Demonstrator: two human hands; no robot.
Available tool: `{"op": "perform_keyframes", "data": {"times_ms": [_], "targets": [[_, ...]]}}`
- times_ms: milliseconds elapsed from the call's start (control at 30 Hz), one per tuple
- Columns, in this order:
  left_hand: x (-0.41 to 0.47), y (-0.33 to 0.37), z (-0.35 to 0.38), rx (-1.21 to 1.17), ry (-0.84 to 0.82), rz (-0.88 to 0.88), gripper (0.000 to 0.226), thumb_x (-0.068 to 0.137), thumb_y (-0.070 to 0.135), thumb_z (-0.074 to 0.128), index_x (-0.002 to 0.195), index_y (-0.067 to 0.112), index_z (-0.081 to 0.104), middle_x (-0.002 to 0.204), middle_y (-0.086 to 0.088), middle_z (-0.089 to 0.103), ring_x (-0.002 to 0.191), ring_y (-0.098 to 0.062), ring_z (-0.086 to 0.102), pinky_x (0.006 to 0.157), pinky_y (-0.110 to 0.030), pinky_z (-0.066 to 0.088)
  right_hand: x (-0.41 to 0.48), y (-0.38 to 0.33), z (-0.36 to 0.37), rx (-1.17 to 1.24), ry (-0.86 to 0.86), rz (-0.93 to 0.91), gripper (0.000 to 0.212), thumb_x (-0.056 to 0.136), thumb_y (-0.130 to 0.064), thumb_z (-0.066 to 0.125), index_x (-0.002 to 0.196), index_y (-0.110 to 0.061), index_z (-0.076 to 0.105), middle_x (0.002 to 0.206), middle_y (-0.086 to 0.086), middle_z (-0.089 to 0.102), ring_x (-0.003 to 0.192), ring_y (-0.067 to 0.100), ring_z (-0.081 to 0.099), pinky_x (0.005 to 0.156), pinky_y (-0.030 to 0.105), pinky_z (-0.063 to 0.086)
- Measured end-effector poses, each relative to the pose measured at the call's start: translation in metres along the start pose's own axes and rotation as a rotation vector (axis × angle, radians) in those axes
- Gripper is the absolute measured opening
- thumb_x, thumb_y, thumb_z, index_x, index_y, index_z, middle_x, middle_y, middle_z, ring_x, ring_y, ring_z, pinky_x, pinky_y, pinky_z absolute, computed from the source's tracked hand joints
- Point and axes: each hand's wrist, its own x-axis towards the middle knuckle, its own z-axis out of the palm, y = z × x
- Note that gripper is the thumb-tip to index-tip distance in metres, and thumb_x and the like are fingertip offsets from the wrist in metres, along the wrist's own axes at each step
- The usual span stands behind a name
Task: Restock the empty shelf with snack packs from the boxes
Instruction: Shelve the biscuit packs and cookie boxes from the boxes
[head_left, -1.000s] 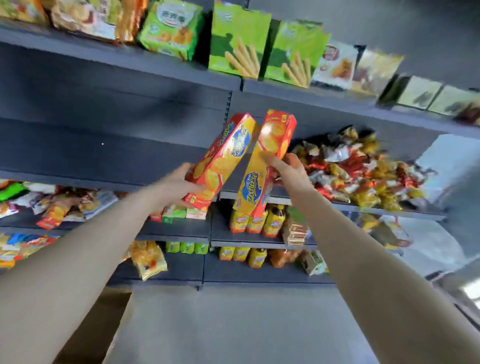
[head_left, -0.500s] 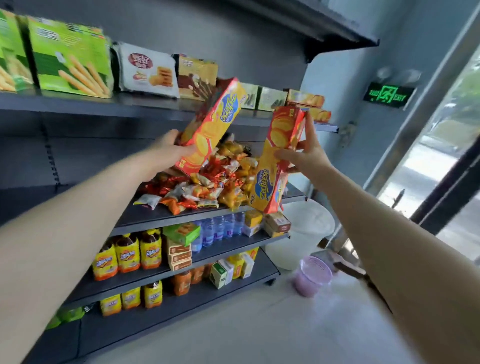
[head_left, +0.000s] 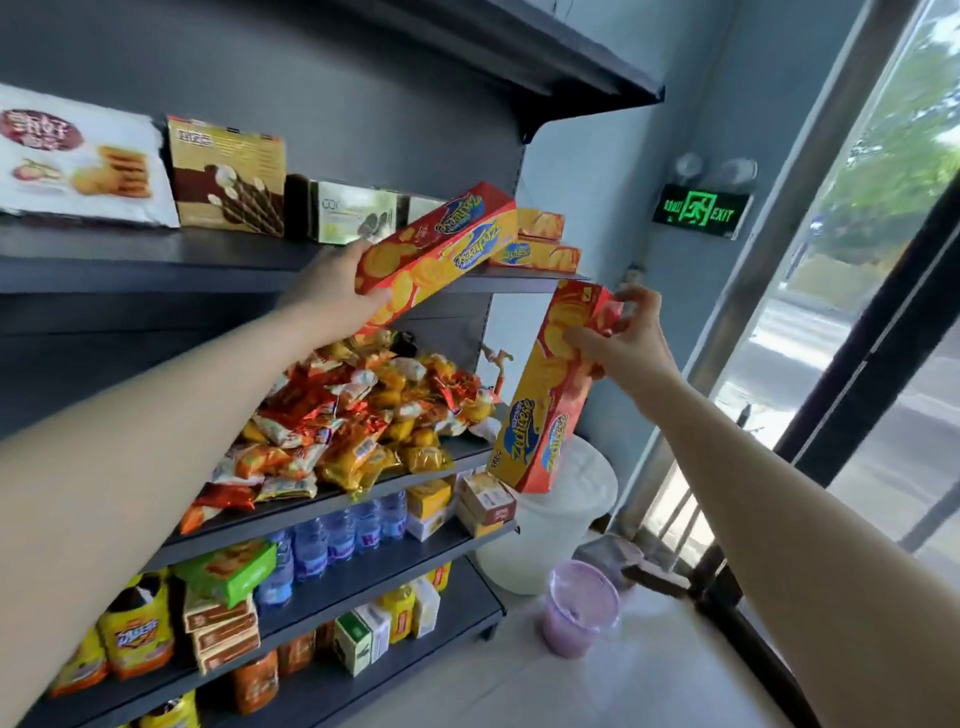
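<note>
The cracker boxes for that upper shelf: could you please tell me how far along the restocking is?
Done: two cracker boxes lie stacked at the right end of the shelf. In hand: the left hand holds a third box tilted over the shelf edge; the right hand holds a fourth box below it. Left: setting both down.

Left hand (head_left: 332, 291) has lifted its box (head_left: 441, 249) up to the upper shelf (head_left: 156, 260), far end now over the edge, right beside the stacked boxes (head_left: 540, 249). Right hand (head_left: 623, 343) has slid to the top end of the other box (head_left: 550, 400), which now hangs out past the shelf's end.
</note>
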Motion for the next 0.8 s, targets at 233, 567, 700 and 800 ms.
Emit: {"op": "perform_keyframes", "data": {"times_ms": [233, 567, 700, 800], "targets": [[0.116, 0.016, 0.042, 0.145, 0.042, 0.057, 0.065, 0.095, 0.05, 0.051, 0.153, 0.027, 0.029, 0.144, -0.013, 0.043, 0.13, -0.037, 0.044, 0.102, -0.048, 0.044, 0.122, 0.023, -0.015, 0.084, 0.06, -0.014, 0.053, 0.067, -0.033, 0.076, 0.108, -0.044, 0.044, 0.107, 0.01, 0.069, 0.076, 0.025, 0.069, 0.065, 0.045, 0.062], [0.231, 0.035, 0.083, 0.176, 0.168, -0.025, 0.063, 0.099, 0.055, 0.041, 0.154, 0.026, 0.03, 0.153, -0.008, 0.037, 0.139, -0.032, 0.036, 0.109, -0.048, 0.036, 0.29, 0.063, -0.006, 0.523, 0.132, 0.035, 0.058, 0.083, -0.028, 0.07, 0.13, -0.022, 0.037, 0.117, 0.013, 0.065, 0.081, 0.026, 0.072, 0.063, 0.035, 0.06], [0.255, 0.04, 0.096, 0.176, 0.244, -0.065, 0.062, 0.099, 0.053, 0.043, 0.153, 0.025, 0.032, 0.149, -0.01, 0.041, 0.136, -0.033, 0.04, 0.109, -0.046, 0.037, 0.346, 0.083, 0.002, 0.666, 0.033, 0.059, 0.056, 0.083, -0.022, 0.07, 0.128, -0.019, 0.037, 0.091, 0.012, 0.061, 0.069, 0.027, 0.065, 0.073, 0.045, 0.062], [0.27, 0.048, 0.104, 0.188, 0.285, -0.085, 0.061, 0.099, 0.052, 0.043, 0.153, 0.024, 0.033, 0.147, -0.01, 0.043, 0.135, -0.032, 0.041, 0.109, -0.043, 0.036, 0.384, 0.115, 0.005, 0.75, -0.154, 0.078, 0.051, 0.09, -0.009, 0.063, 0.131, -0.025, 0.038, 0.077, 0.011, 0.06, 0.069, 0.029, 0.061, 0.08, 0.048, 0.06]]}}
